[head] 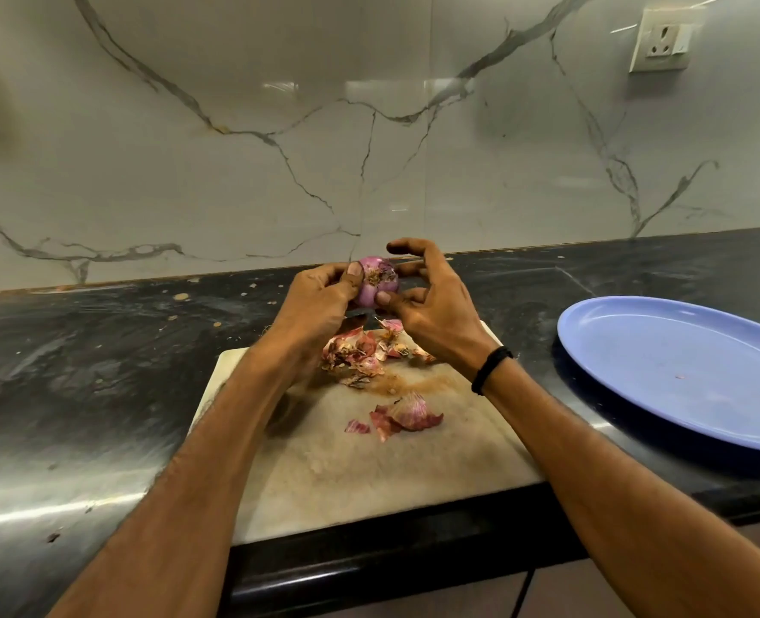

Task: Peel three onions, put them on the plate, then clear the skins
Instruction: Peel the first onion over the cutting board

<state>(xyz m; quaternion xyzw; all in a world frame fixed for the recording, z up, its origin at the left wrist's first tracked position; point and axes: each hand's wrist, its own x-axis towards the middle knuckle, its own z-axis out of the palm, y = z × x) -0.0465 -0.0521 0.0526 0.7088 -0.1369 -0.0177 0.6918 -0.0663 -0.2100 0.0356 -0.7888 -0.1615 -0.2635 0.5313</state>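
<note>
I hold a purple onion (376,279) up above the far end of the cutting board (360,466), root end facing me. My left hand (318,301) grips its left side with the thumb on top. My right hand (431,301) pinches its lower right with thumb and fingers, the index finger arched over it. Loose reddish skins (360,352) lie heaped on the board under my hands, and more skin pieces (402,414) lie nearer me. The blue plate (681,368) stands at the right with no onion on it.
The board lies on a dark stone counter (102,372) that runs along a marbled wall. A wall socket (663,40) is at the upper right. The counter's front edge runs just below the board.
</note>
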